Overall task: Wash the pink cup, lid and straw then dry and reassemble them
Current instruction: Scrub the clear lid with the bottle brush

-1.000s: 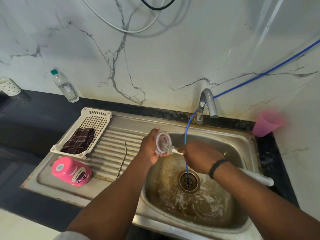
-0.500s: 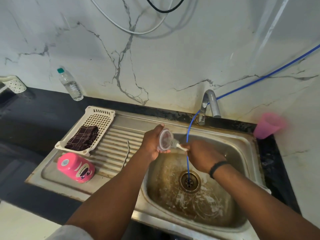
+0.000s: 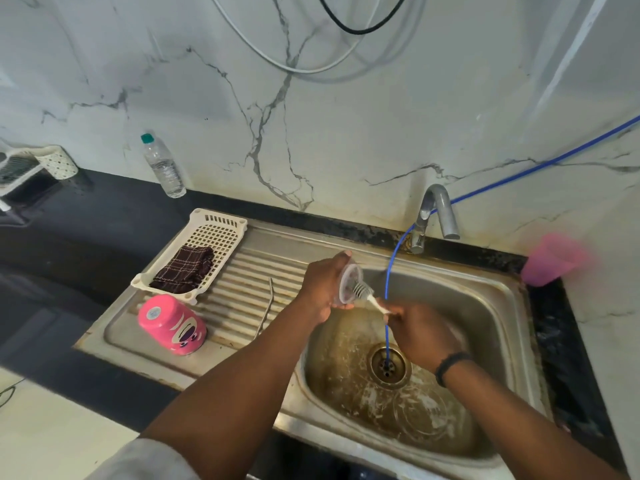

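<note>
Over the sink basin (image 3: pixel 491 344), a clear round lid (image 3: pixel 349 284) is gripped on edge by the left hand (image 3: pixel 323 287), with the fingers curled round its rim. A small bottle brush (image 3: pixel 364 293) is pushed against the lid's inner face, and its white handle is pinched by the right hand (image 3: pixel 420 336), on whose wrist a black band (image 3: pixel 450 364) is worn. A thin blue hose (image 3: pixel 390 299) is seen running from beside the tap (image 3: pixel 437 213) down between the two hands into the drain (image 3: pixel 387 366). The pink cup (image 3: pixel 172 324) is laid upside down and tilted on the draining board (image 3: pixel 242 299), near its front left corner. A metal straw (image 3: pixel 266 311) is laid along the ribs of the board, between the cup and the basin. Behind the cup, a dark checked cloth (image 3: pixel 184 273) is kept in a white plastic basket (image 3: pixel 221 233). A plain pink tumbler (image 3: pixel 550 259) is set at the right of the sink, against the wall, and looks blurred. A water bottle (image 3: pixel 162 166) is stood on the dark counter (image 3: pixel 86 230) against the marble wall.
</note>
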